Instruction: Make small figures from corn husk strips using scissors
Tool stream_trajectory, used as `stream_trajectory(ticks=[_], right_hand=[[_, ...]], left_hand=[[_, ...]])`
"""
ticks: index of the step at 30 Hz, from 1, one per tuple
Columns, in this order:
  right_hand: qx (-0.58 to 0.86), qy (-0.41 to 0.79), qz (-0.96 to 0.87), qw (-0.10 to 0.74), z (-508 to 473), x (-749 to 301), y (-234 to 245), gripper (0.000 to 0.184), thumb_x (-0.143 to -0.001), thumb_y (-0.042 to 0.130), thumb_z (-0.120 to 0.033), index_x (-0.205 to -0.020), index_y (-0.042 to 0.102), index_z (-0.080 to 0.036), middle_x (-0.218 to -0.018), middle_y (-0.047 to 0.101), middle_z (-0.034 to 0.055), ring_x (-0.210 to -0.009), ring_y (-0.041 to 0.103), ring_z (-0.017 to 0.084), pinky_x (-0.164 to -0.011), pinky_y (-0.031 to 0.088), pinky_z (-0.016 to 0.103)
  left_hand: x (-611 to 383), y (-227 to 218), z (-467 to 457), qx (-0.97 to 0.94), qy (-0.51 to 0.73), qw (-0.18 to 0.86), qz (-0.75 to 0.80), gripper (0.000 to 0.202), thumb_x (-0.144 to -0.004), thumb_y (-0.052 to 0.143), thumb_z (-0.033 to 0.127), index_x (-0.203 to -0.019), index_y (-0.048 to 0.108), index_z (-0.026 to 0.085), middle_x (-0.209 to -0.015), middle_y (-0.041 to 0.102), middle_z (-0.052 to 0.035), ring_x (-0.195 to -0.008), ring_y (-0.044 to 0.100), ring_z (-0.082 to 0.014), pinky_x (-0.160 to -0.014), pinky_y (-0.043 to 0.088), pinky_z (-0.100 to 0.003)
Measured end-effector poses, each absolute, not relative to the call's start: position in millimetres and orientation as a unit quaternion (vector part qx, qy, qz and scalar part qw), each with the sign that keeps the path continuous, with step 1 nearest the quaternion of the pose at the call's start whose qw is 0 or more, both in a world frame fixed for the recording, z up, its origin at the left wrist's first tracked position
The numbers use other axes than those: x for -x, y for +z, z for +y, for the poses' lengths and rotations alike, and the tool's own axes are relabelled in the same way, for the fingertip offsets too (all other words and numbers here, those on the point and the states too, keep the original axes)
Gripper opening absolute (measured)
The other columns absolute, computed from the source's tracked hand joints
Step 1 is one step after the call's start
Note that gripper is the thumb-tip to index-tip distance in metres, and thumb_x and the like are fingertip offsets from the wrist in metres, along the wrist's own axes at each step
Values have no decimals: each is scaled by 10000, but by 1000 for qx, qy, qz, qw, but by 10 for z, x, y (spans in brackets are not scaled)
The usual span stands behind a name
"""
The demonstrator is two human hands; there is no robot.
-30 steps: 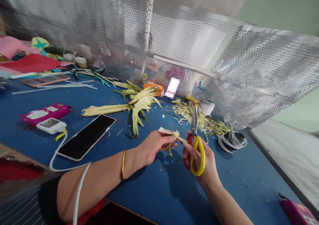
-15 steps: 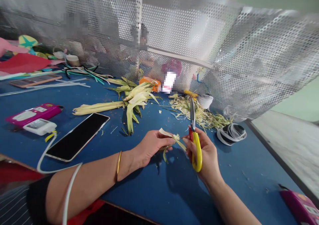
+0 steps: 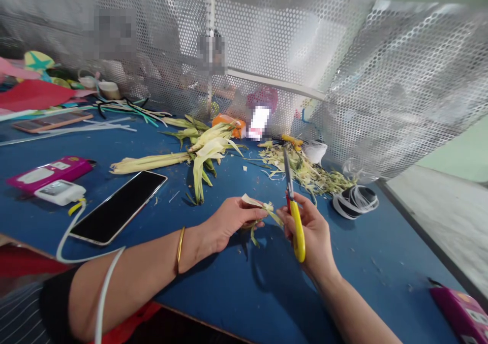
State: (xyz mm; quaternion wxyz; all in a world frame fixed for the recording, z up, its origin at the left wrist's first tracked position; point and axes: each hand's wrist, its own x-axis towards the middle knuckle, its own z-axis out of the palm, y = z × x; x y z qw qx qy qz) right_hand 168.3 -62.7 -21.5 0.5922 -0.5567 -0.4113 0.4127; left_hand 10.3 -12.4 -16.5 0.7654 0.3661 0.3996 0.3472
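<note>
Two hands over blue table (image 3: 236, 293), left hand (image 3: 229, 222) pinching leaf strip (image 3: 263, 209), right hand (image 3: 314, 235) gripping yellow scissors (image 3: 294, 212).

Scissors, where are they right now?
In the head view, right of centre, the scissors stand in the right hand, blades up, beside the leaf strip.

a blue table (image 3: 236, 293) stood before a curved perforated metal screen (image 3: 343, 80), with a pale green wall (image 3: 457, 156) behind.
</note>
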Motion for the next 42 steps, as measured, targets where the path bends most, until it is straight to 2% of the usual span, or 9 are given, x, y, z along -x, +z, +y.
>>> stream_trajectory(ticks=[5,9,17,23,28,34,42], right_hand=[[591,420,-439,530,-649,-1811,-169,672,-646,781,-555,-1189,563,-224,-576,426,-83,-405,370,81,-363,288,217],[592,422,-522,446,-647,-1885,-139,706,-637,749,-637,-1156,600,-182,-589,450,-47,-493,402,111,-416,307,224],[574,385,-624,364,-655,-2007,-235,644,-682,744,-566,-1191,617,-191,-662,452,-30,-588,403,138,-526,355,245],[597,377,-605,368,-697,-1940,-264,575,-666,770,-513,-1146,667,-213,-704,520,-20,-652,471,158,-583,408,246],[597,380,-610,356,-714,-1869,-205,527,-719,721,-529,-1138,671,-213,-693,497,-23,-640,444,151,-566,388,240],[592,387,-603,369,-699,-1870,-212,511,-726,724,-522,-1132,691,-213,-676,501,-31,-629,435,139,-564,384,231],[581,375,-622,367,-721,-1882,-211,500,-766,704,-505,-1171,695,-211,-719,579,-16,-656,499,150,-592,433,231]], left_hand=[[-18,-120,-12,-334,405,753,396,228,-634,834,211,-812,716,132,-813,733,-61,-674,676,-143,-684,505,-254],[69,-61,89,-297,466,738,387,216,-663,805,193,-836,683,149,-838,744,-64,-686,686,-145,-660,499,-241],[140,4,164,-263,541,706,373,214,-677,785,208,-860,695,141,-825,738,-51,-706,681,-132,-645,482,-217],[120,-7,148,-276,545,701,368,217,-641,806,238,-804,695,148,-784,730,-43,-699,670,-135,-635,463,-221],[87,-17,119,-297,518,711,371,152,-637,776,207,-744,684,152,-746,718,-24,-659,663,-132,-646,460,-232],[82,5,101,-321,507,705,378,116,-659,740,191,-754,680,161,-731,706,-12,-650,659,-128,-635,441,-229],[88,-15,121,-321,511,705,372,161,-638,751,204,-770,676,149,-753,713,-24,-659,659,-134,-663,452,-242]])
